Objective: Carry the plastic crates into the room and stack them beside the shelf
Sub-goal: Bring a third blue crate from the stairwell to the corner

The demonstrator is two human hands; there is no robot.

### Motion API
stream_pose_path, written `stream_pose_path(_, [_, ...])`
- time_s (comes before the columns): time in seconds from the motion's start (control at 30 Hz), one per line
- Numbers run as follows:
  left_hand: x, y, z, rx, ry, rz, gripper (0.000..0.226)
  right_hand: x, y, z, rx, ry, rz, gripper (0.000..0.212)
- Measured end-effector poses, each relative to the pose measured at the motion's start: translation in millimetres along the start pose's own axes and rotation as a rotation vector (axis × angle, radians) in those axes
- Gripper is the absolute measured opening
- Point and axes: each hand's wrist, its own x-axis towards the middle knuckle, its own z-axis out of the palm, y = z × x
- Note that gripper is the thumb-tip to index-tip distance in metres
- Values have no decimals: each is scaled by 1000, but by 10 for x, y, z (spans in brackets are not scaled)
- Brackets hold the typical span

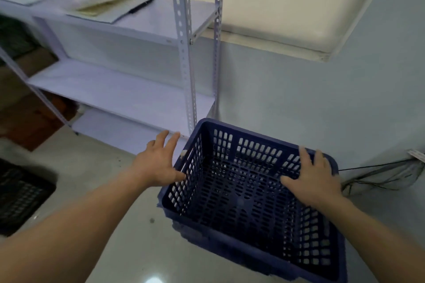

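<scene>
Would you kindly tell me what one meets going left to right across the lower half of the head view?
Black crate → left hand → blue crate → loose cables.

You can read no text here: the papers (pixel 101 4) on the shelf (pixel 142 27) are too blurred, and a small mark (pixel 169 41) on its front edge is too tiny

Left hand (pixel 158 167), right hand (pixel 315 181): both bare; forearms (pixel 76 220) bare to frame edge.
</scene>
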Motion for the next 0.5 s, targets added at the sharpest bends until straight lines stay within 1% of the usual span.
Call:
stream_pose_path(0.1, [-211,-116,-191,-15,60,17,122,-131,-333,-224,-8,62,-80,107])
stream_pose_path(0.27, [-592,-452,-507,-39,145,35,118,-458,-930,-520,-9,127,-184,108])
stream_pose_path(0.5, [-1349,-1444,-750,-69,234,-34,117,-1114,-2121,-701,-14,212,-333,108])
